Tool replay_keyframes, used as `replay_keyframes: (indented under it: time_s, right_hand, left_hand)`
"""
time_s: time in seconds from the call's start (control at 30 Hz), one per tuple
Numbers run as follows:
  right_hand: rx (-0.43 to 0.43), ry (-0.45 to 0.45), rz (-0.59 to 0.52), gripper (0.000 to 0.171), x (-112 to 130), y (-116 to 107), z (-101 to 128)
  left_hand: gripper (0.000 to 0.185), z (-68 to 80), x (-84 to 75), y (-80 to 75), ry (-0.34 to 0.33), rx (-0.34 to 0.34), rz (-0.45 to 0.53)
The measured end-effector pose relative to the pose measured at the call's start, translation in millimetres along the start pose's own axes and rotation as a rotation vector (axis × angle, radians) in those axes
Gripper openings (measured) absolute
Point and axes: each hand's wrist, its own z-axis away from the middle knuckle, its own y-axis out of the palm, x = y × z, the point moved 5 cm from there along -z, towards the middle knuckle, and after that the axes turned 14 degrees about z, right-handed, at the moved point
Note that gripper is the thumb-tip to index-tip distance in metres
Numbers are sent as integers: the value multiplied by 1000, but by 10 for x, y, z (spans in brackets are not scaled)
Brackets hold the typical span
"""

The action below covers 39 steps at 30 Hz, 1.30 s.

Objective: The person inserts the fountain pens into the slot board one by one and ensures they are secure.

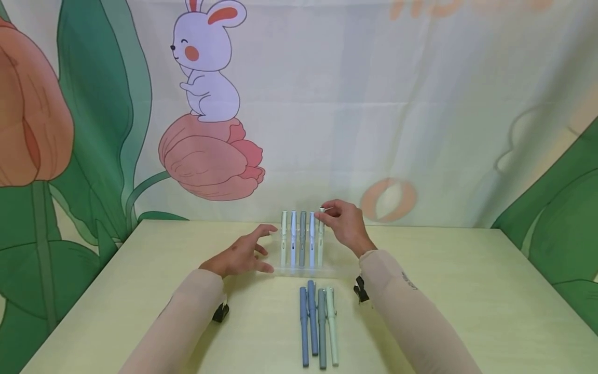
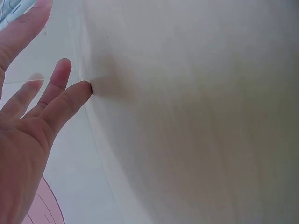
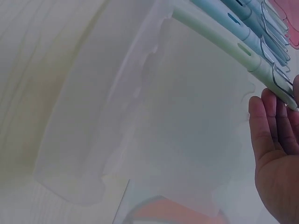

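Note:
A clear pen stand [image 1: 345, 271] holds several pens upright in a row. At the row's right end is a pale green pen [image 1: 321, 244], and my right hand [image 1: 347, 224] pinches it near its top. The right wrist view shows this pale green pen [image 3: 217, 37] with its lower end in the stand's [image 3: 187, 107] ledge. My left hand [image 1: 240, 254] is beside the stand's left end, fingers spread and holding nothing. Whether its fingertips touch the stand, I cannot tell. In the left wrist view the left hand [image 2: 23, 140] has its palm and spread fingers visible.
In front of the stand, several capped pens lie side by side: two blue ones [image 1: 304, 327], a grey-green one [image 1: 322, 332] and a pale green one [image 1: 332, 327]. The pale wooden table [image 1: 467, 291] ends at a printed curtain [image 1: 308, 104] behind the stand.

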Motion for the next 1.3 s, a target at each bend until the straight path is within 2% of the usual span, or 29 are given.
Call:
replay_keyframes:
  time_s: [0.4,0.8,1.3]
  right_hand:
    - [-12,2,-4,33,-6,15,38]
    - [3,16,-20,36,-111,110,81]
    - [77,-26,25,42,-52,71,24]
  left_hand:
    - [96,17,6,8,5,-1,-2]
    - [96,31,42,26,24,9,-4]
    - [96,-5,27,-2,23,2,-4]
